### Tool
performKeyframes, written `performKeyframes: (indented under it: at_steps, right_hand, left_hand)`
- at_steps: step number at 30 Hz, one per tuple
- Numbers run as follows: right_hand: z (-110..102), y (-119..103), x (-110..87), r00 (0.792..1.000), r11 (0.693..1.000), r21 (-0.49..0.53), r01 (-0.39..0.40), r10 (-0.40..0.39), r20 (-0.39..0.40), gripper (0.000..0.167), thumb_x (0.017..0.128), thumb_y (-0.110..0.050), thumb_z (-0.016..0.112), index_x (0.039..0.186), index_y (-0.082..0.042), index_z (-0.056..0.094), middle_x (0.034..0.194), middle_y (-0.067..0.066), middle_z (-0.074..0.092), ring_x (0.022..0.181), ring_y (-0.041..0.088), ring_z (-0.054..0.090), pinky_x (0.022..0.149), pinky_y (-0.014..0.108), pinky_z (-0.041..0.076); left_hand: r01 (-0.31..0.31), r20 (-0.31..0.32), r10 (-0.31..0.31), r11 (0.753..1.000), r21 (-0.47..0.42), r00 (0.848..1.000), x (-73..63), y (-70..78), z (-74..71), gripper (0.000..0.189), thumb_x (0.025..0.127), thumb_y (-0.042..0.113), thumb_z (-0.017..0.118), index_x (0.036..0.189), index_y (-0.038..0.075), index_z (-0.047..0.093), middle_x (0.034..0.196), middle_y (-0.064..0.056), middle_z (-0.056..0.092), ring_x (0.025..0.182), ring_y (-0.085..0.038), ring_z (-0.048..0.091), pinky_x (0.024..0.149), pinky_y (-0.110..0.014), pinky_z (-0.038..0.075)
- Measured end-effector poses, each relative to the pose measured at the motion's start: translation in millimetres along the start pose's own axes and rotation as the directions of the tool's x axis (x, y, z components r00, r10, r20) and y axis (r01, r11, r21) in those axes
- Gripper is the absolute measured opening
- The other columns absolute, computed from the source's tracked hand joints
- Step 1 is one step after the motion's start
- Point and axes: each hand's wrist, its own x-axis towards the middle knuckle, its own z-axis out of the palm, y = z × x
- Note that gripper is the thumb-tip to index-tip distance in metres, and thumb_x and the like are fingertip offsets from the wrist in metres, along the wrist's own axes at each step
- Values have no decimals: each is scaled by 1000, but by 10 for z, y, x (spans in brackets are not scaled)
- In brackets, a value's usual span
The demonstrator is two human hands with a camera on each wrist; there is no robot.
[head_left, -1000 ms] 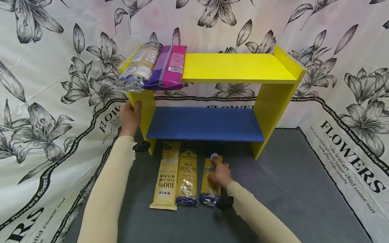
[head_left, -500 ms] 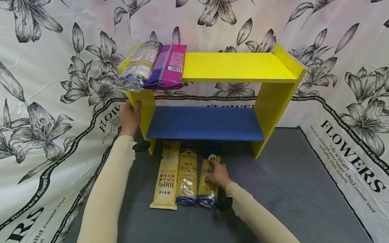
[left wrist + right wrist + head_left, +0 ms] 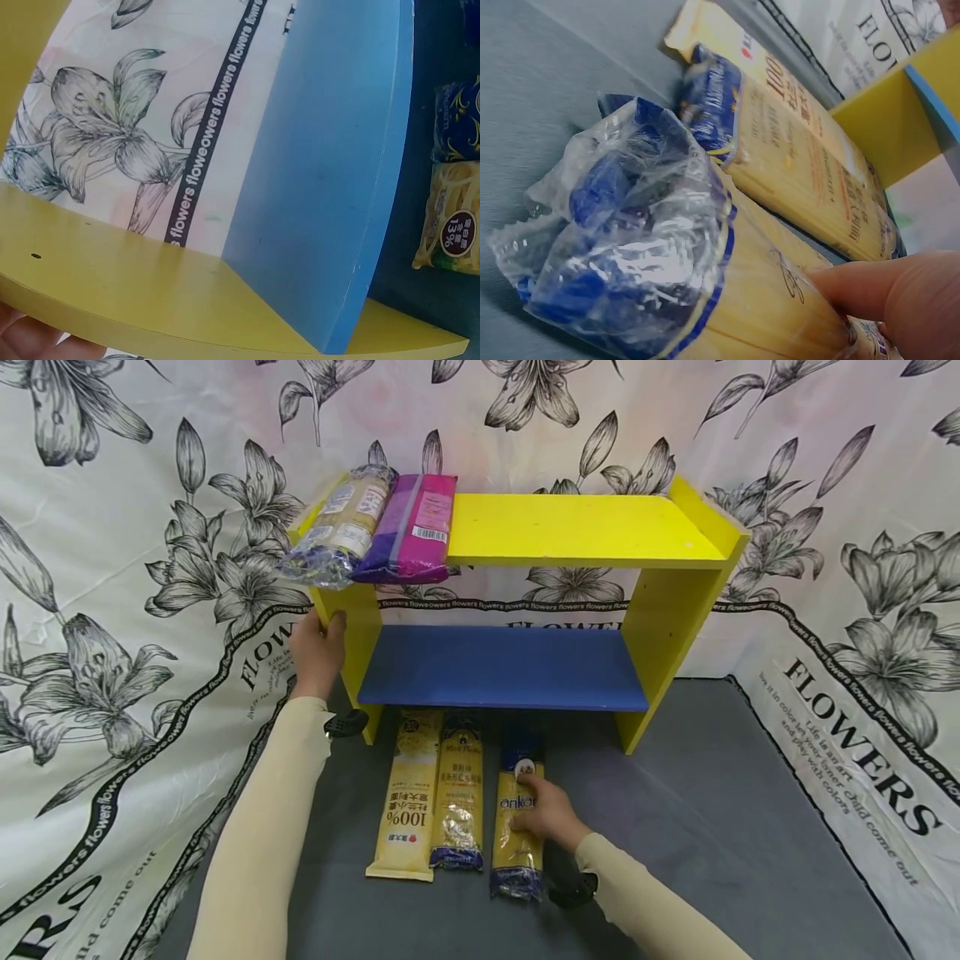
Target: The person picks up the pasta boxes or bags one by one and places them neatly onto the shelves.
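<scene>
My left hand (image 3: 318, 653) grips the left side panel of a yellow and blue shelf (image 3: 510, 665); its fingertips (image 3: 30, 337) show at the panel's edge in the left wrist view. On the grey table below, my right hand (image 3: 551, 810) holds a yellow and blue bag of spaghetti (image 3: 517, 852), its thumb and fingers around the sides. The bag's crinkled clear end (image 3: 622, 247) faces the right wrist camera. Left of it lie a second spaghetti bag (image 3: 457, 802) with blue ends and a pale yellow spaghetti bag (image 3: 406, 810), side by side, far ends under the shelf.
On the yellow top board (image 3: 570, 529), a clear bag of pasta (image 3: 345, 522) and a pink and purple bag (image 3: 416, 531) lie at the left end. Behind the shelf hangs a white flower-printed cloth (image 3: 810, 518).
My right hand and its spaghetti bag shifted slightly left toward the other bags, then toward me, baring more of the bag's blue far end. My left hand stays on the shelf panel.
</scene>
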Motion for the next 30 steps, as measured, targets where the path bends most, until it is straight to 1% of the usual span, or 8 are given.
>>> performKeyframes:
  at_steps: [7,11,14,17,20,25,28,30]
  right_hand:
    - [-68,133,-217,1000,998,60,-7,5,29,79,71,0,85,143,-5,54,117,24,64,88,25,67,66,41,60]
    - [-116,205,-372,999,991,132,-29,24,34,80,71,6,84,144,-5,53,117,24,62,88,24,66,66,41,59]
    - [-162,263,-483,999,985,170,-24,16,44,82,71,9,83,145,-4,52,125,27,59,87,23,66,65,40,58]
    - [-227,341,-596,998,979,204,-19,7,62,83,69,11,81,145,-3,52,135,29,55,87,22,66,65,38,57]
    - [-319,412,-713,996,972,235,-28,8,83,84,69,13,79,146,0,50,139,32,52,89,22,67,66,38,57]
    - [-517,479,-898,991,963,261,-61,28,129,86,71,13,77,150,1,44,133,35,54,89,23,69,68,41,60]
    - [-645,478,-994,988,963,264,-55,15,152,86,73,12,77,151,2,42,135,37,51,87,23,69,66,40,60]
    - [-729,460,-1040,987,965,261,-32,-10,158,85,73,11,76,151,3,42,139,39,47,86,23,68,65,38,60]
  left_hand:
    - [21,7,-21,1000,-9,1000,11,-2,-9,36,108,29,49,109,-3,64,93,-23,68,68,-19,50,60,-29,38]
    - [38,17,-38,999,15,999,13,2,-4,36,109,32,47,106,-1,63,83,-16,61,65,-18,47,60,-31,37]
    - [49,25,-50,998,32,998,17,-3,2,36,109,32,45,103,0,60,76,-10,52,61,-17,43,59,-32,36]
    - [51,29,-52,998,32,998,17,-4,3,35,109,32,45,103,0,60,75,-9,50,61,-17,43,59,-33,36]
    - [55,34,-56,998,35,998,12,2,-1,37,109,33,45,105,0,60,77,-10,51,62,-18,44,60,-32,37]
    - [55,36,-55,998,19,998,3,7,-1,37,109,33,45,107,-1,60,80,-13,55,65,-22,46,60,-34,38]
    - [51,34,-51,999,11,998,6,-7,4,36,109,32,45,105,-1,59,79,-13,53,64,-22,46,61,-35,38]
    - [48,33,-48,999,11,998,11,-13,6,37,109,32,45,104,-1,59,78,-13,53,64,-23,46,61,-36,38]
